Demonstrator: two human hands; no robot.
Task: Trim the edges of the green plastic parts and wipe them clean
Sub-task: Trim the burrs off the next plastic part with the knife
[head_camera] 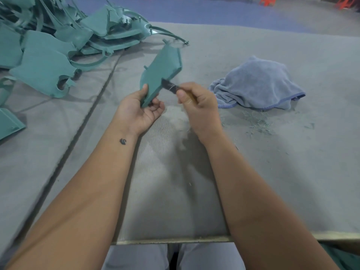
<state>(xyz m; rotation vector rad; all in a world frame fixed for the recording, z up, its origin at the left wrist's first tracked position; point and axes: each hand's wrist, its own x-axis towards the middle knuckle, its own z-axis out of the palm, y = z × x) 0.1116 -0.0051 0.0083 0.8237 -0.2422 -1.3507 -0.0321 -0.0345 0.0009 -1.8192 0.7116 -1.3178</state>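
The left hand [143,110] holds the near end of a flat green plastic part [161,73], thumb on its upper face and fingers curled beneath, so the piece angles up and away from the palm over the grey work table [253,172]. The right hand [196,106] is wrapped around the handle of a small trimming knife [171,87], thumb on top, and the dark blade lies against the part's edge just beyond the left fingertips. The step in hand looks like scraping flash off that edge. To do it well, the blade probably wants a shallow angle and light strokes running away from the holding fingers, which sit very close to the steel; a slip toward them is the main hazard. Turning the part in the left hand, not reaching round with the knife, should keep each edge facing the blade. A crumpled grey towel [257,84] lies beyond the right hand, ready for the wipe, with fine shavings [257,121] scattered just beside it. A heap of more green parts [48,47] sits well off past the left hand.
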